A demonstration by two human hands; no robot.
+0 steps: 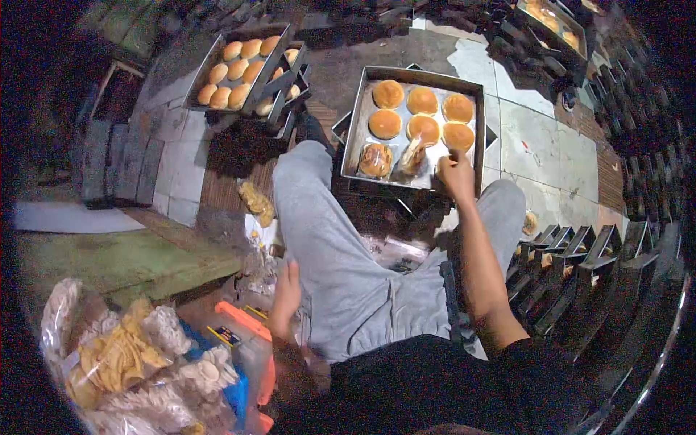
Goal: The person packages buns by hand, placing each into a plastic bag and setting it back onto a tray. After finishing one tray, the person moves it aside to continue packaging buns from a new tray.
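Right hand [455,174] outstretched, fingers pinched; left hand [287,297] lowered, relaxed

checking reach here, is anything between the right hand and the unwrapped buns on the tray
Nothing visible: the right hand is already over the tray, right beside the nearest bun. The bagged bun lies off to its side.

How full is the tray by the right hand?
Partly full. The tray holds five bare buns plus two bagged ones; bare metal shows near the right hand.
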